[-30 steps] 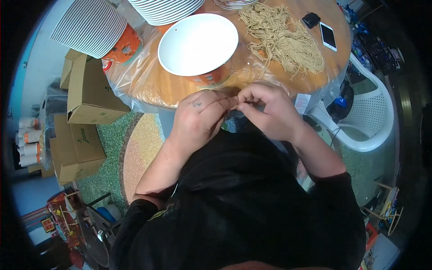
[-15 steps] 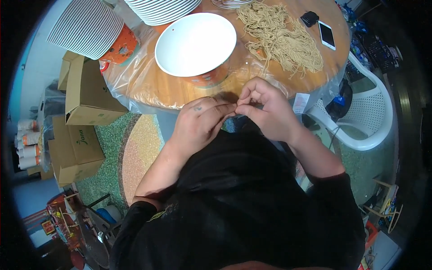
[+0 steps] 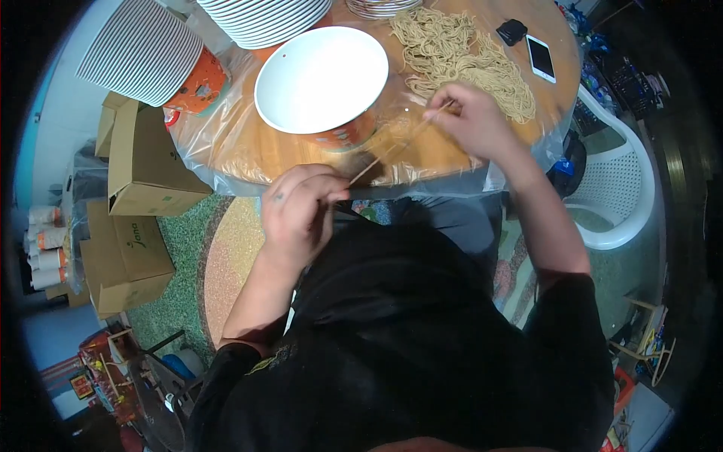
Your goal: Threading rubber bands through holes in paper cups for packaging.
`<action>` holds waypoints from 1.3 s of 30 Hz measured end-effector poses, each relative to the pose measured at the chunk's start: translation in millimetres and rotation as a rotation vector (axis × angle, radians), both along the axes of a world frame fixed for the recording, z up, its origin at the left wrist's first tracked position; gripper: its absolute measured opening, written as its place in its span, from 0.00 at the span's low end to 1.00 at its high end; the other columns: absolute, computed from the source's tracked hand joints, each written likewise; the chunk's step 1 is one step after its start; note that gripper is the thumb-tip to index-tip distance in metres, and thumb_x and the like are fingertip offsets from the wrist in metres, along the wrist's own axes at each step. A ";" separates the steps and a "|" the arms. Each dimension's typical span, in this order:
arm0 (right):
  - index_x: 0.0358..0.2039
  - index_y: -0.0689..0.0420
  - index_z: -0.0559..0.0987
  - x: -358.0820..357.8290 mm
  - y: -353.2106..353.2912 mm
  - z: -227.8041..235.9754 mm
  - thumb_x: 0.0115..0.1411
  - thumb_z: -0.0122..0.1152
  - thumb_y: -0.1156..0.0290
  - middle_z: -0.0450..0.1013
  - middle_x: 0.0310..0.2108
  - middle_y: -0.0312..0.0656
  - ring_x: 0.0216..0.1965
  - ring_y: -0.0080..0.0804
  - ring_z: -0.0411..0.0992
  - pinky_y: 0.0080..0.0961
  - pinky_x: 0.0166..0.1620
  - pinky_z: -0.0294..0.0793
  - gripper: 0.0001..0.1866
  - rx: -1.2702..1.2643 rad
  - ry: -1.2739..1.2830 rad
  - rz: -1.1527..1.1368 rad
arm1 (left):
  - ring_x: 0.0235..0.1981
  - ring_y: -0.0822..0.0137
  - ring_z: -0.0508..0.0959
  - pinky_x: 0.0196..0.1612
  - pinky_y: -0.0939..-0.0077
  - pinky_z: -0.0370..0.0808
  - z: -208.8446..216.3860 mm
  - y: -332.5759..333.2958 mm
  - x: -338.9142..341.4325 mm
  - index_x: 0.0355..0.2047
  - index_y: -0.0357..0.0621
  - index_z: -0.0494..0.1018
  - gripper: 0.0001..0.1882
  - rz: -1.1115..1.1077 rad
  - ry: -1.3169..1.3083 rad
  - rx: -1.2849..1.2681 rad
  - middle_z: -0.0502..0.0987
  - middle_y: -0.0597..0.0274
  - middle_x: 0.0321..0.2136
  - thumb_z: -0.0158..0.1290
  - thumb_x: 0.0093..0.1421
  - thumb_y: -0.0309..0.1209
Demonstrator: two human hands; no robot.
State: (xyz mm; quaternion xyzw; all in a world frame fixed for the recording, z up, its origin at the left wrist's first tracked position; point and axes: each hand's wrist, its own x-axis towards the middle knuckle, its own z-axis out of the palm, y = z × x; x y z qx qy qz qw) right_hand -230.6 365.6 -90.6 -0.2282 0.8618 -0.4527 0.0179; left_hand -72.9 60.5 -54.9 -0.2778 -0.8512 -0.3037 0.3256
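Note:
A thin beige cord (image 3: 375, 160) runs slantwise between my hands, pulled nearly straight. My left hand (image 3: 301, 211) pinches its lower end just off the table's near edge. Higher up and to the right, my right hand (image 3: 476, 124) has its fingers closed on the other end, over the table. Beyond my left hand stands a big paper bucket (image 3: 322, 79), white inside and orange printed outside; it looks empty and has a small hole near its rim. Just past my right hand lies a tangled heap of similar beige cords (image 3: 482, 64).
The round wooden table (image 3: 248, 154) wears see-through plastic sheeting. Stacked orange-and-white buckets (image 3: 143, 53) stand at the far left, another stack (image 3: 263, 19) behind. A phone (image 3: 541, 59) and a small black object (image 3: 512, 32) lie far right. Cardboard boxes (image 3: 151, 162) and a white chair (image 3: 633, 173) flank the table.
My hands were together at the table's edge and have moved apart. The right one went up and right, the left one slightly left and down, and the cord now shows stretched between them.

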 end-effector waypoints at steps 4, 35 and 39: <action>0.43 0.59 0.86 -37.7 6.6 -3.3 0.66 0.79 0.64 0.85 0.39 0.43 0.41 0.32 0.83 0.33 0.47 0.83 0.13 -0.015 -0.020 0.023 | 0.35 0.52 0.88 0.38 0.64 0.84 10.9 -11.9 13.7 0.38 0.40 0.78 0.08 0.077 0.056 0.038 0.86 0.53 0.34 0.68 0.66 0.21; 0.72 0.62 0.68 153.4 -96.4 41.8 0.76 0.68 0.77 0.78 0.55 0.41 0.53 0.25 0.78 0.28 0.61 0.80 0.29 -1.031 -0.812 0.518 | 0.36 0.57 0.85 0.36 0.61 0.82 61.6 -6.7 17.8 0.41 0.41 0.83 0.15 -0.099 -0.020 -0.226 0.83 0.60 0.38 0.69 0.52 0.25; 0.59 0.63 0.80 147.1 -95.7 37.9 0.76 0.71 0.71 0.82 0.42 0.31 0.41 0.12 0.77 0.17 0.44 0.79 0.16 -0.953 -0.742 0.398 | 0.35 0.56 0.85 0.38 0.60 0.82 56.6 -3.6 10.5 0.40 0.41 0.82 0.15 -0.060 -0.042 -0.258 0.82 0.60 0.37 0.70 0.51 0.25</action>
